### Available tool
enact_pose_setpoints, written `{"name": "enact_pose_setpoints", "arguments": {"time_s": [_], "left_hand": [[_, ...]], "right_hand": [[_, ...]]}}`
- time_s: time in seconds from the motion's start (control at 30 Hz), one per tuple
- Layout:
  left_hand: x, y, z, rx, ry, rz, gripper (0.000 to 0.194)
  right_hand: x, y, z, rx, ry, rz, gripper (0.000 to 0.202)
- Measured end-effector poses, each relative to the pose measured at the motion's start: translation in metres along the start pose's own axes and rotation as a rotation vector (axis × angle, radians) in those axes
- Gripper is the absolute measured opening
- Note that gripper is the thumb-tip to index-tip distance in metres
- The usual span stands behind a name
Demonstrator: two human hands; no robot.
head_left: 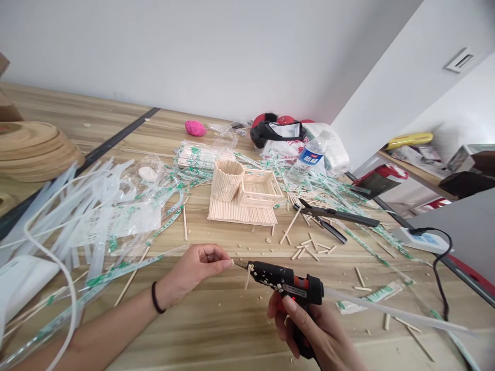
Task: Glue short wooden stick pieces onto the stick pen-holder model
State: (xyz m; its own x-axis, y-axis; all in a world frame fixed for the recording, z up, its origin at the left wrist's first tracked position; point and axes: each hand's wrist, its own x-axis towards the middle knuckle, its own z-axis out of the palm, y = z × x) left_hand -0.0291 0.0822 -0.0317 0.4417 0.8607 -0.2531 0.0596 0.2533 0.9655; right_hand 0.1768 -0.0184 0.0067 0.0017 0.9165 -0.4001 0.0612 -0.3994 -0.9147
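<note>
My right hand (309, 324) is wrapped round the handle of a black hot glue gun (274, 274), which points left. A long translucent glue stick (398, 312) juts out of its back, and pale crumbs cling to its body. My left hand (204, 265) is closed in a pinch on a tiny pale wooden piece (232, 262), right at the gun's nozzle tip. Beyond the hands stands a model built of thin wooden sticks: a round tub (227, 180) and a low-railed box (260, 189) on a flat stick base (242, 214).
Black scissors (328, 216) lie right of the model near cut stick pieces (312, 247). A water bottle (309, 157), plastic wrappers (174, 188) and pink yarn (195, 128) are farther back. Glue sticks (96, 206) and a white cable (69, 281) lie left; a power strip (421, 239) sits right.
</note>
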Motion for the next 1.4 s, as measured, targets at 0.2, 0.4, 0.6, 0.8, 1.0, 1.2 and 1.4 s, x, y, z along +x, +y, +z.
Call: {"name": "enact_pose_setpoints", "arguments": {"time_s": [0.2, 0.4, 0.6, 0.8, 1.0, 1.2, 1.4], "left_hand": [[0.000, -0.004, -0.001, -0.024, -0.004, 0.004, 0.018], [0.001, -0.005, -0.001, -0.016, -0.004, 0.002, 0.015], [0.001, -0.002, -0.001, -0.018, 0.000, -0.002, 0.014], [0.001, -0.001, 0.000, -0.020, -0.003, -0.005, 0.015], [0.000, -0.003, -0.002, -0.026, -0.006, -0.012, 0.016], [0.001, -0.007, -0.004, -0.005, -0.013, 0.016, 0.019], [0.002, -0.007, -0.003, -0.039, -0.015, 0.017, 0.019]], "right_hand": [[0.004, 0.006, -0.003, 0.003, -0.010, 0.027, 0.048], [0.005, 0.008, -0.004, -0.020, -0.007, 0.029, 0.048], [0.007, 0.009, -0.005, -0.019, -0.022, 0.029, 0.047], [0.008, 0.011, -0.006, -0.033, -0.025, 0.034, 0.049], [0.009, 0.013, -0.007, -0.066, -0.005, 0.044, 0.052], [0.008, 0.012, -0.005, -0.030, -0.004, 0.040, 0.054], [0.006, 0.006, 0.002, 0.014, 0.049, 0.022, 0.052]]}}
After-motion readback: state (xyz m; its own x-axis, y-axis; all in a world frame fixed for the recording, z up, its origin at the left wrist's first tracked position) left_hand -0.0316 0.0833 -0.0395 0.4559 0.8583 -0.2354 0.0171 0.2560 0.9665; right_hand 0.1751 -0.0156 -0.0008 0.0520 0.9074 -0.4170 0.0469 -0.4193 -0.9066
